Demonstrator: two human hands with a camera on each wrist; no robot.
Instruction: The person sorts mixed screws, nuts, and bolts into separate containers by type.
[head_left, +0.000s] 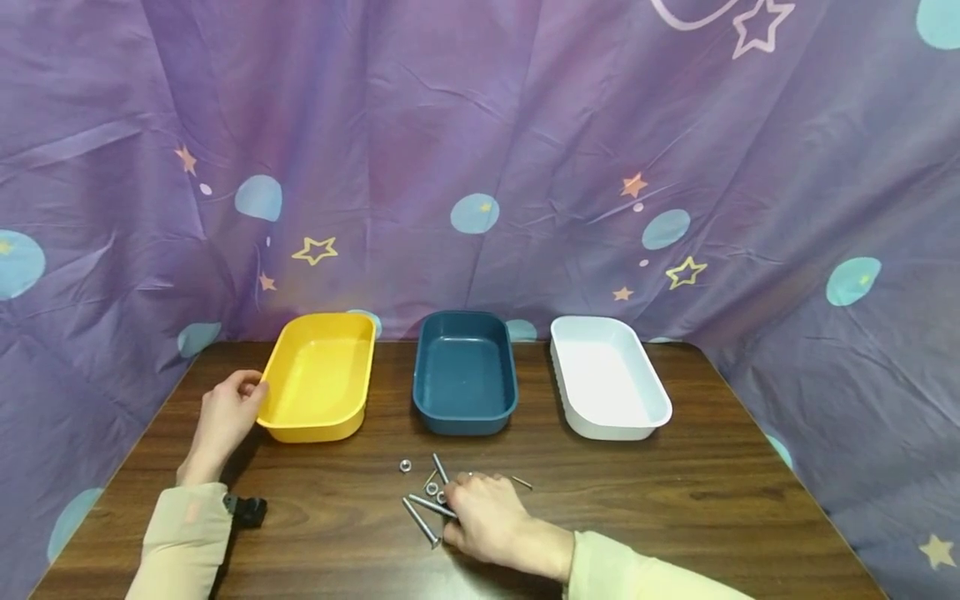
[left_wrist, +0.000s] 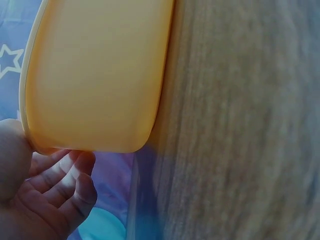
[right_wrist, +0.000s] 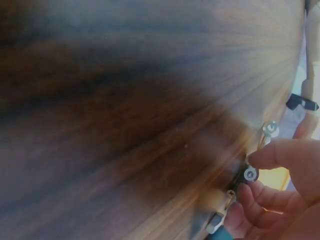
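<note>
At the left, my left hand (head_left: 225, 412) holds the near left rim of a yellow tray (head_left: 311, 432), its fingers against the outer wall in the left wrist view. My right hand (head_left: 491, 521) is low over a small heap of hardware on the table. Between its thumb and fingers sits the socket head of a bolt (right_wrist: 250, 174), whose shank (head_left: 429, 505) points left in the head view. Another silver bolt (head_left: 422, 522) lies just left of the thumb, and a third bolt (head_left: 440, 468) lies beyond the fingers. Close by are hex nuts (head_left: 405, 466), some partly covered.
A dark blue tray (head_left: 465, 426) stands behind the hardware, with a white tray (head_left: 617, 430) to its right. A thin brass-coloured screw (head_left: 522, 482) lies right of the fingers. The wooden table (head_left: 712, 508) ends at a purple patterned cloth (head_left: 420, 167).
</note>
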